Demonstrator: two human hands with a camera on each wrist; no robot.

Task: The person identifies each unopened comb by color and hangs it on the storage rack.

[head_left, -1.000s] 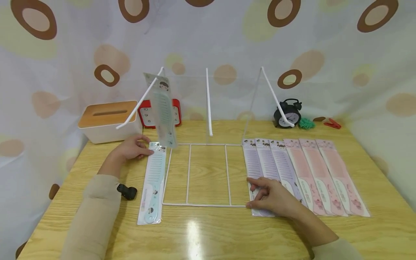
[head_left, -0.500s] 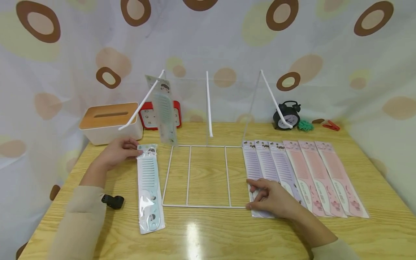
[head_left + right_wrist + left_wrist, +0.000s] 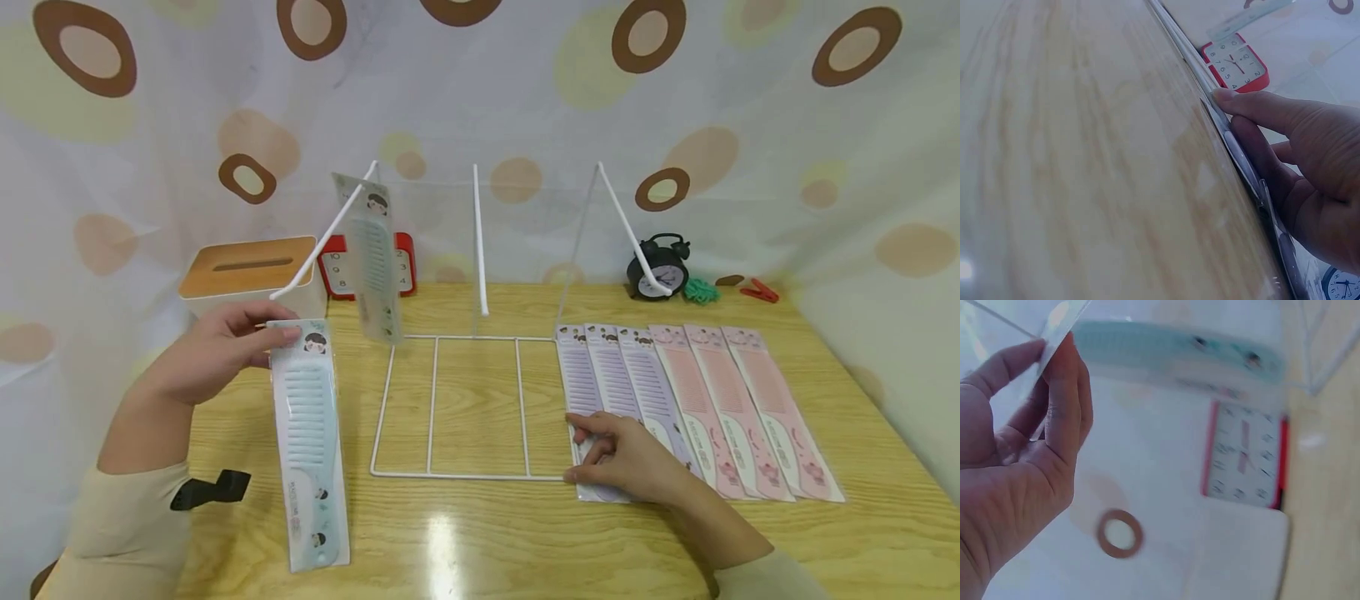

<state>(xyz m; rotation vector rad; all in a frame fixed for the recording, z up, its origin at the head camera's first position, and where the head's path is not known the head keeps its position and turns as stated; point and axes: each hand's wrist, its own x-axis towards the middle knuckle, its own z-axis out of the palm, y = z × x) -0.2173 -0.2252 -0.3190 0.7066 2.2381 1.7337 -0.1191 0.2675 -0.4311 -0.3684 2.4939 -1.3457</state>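
My left hand (image 3: pixel 213 354) pinches the top of a light-blue comb (image 3: pixel 307 450) in a clear packet, thumb in front. In the left wrist view the packet's edge (image 3: pixel 1063 337) shows between thumb and fingers. Another packaged blue comb (image 3: pixel 372 267) hangs from the left arm of a white wire rack (image 3: pixel 480 477). At the rack's front right corner my right hand (image 3: pixel 637 458) holds the base wire, thumb and forefinger apart along it. Three purple comb packets (image 3: pixel 618 375) lie beside and partly beneath that hand, then three pink comb packets (image 3: pixel 738 400).
Behind the rack stand a white tissue box (image 3: pixel 251 267) with a wooden lid, a red clock (image 3: pixel 405 262) and a black alarm clock (image 3: pixel 663 275). A green scrunchie-like thing (image 3: pixel 701 291) and a red clip (image 3: pixel 761 290) lie at the back right. Two other rack arms jut forward.
My left hand has lifted the blue comb packet off the table beside the rack and brought it left and nearer. The right hand has stayed at the rack's corner.
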